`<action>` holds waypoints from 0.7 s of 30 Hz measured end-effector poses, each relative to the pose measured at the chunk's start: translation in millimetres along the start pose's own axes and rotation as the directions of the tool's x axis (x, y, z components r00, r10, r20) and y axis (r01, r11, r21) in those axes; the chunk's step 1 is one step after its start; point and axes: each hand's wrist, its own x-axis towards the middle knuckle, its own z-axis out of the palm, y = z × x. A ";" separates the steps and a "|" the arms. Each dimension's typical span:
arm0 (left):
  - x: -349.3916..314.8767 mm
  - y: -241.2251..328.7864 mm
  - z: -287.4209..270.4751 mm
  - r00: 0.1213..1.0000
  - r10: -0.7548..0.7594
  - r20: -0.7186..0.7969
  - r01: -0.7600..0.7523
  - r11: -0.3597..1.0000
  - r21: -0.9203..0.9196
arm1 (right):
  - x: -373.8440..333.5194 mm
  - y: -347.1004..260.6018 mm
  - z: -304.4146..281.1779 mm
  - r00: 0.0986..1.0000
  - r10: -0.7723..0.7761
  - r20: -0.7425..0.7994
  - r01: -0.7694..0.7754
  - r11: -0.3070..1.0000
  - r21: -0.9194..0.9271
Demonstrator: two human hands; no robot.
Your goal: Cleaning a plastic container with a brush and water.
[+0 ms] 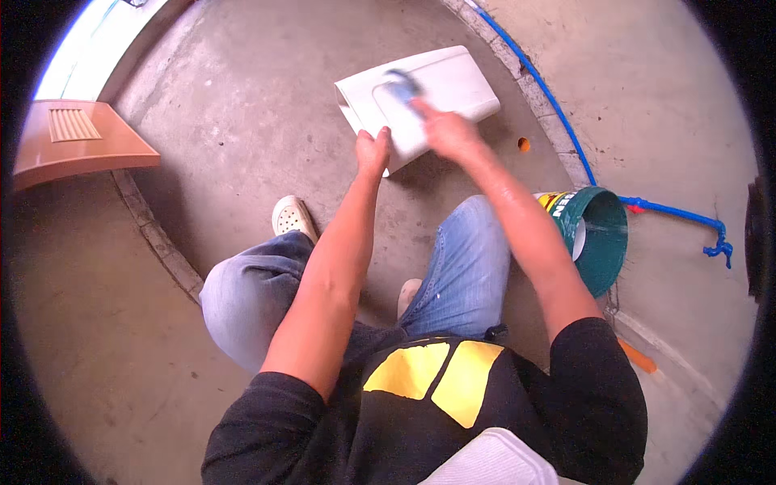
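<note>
A white, box-like piece with rounded edges lies tilted on the concrete floor in front of me. Its left end looks open. My left hand grips the near left edge, thumb up on the rim. In my right hand is a scrub brush, blurred by motion, its grey-blue head against the upper face. The fingers of that hand are closed round the handle, which is mostly hidden.
A green bucket lies or leans beside my right knee. Behind it a blue pipe runs along the wall to a blue tap. An orange-rimmed hole is in the floor. At the left stands a brown door with a vent.
</note>
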 end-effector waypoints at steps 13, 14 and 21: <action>7.0 5.7 6.7 0.985 -0.152 0.085 0.117 0.939 0.323 | 23.6 40.0 10.1 0.987 -0.159 -0.023 0.158 0.939 0.305; 6.4 11.7 8.2 0.981 -0.163 0.108 0.114 0.925 0.364 | 36.2 58.8 -1.1 0.999 -0.026 0.028 0.014 0.932 0.362; -0.8 24.8 17.7 0.967 -0.210 0.144 0.159 0.940 0.302 | 65.5 98.1 -2.2 0.993 0.064 -0.098 -0.023 0.929 0.369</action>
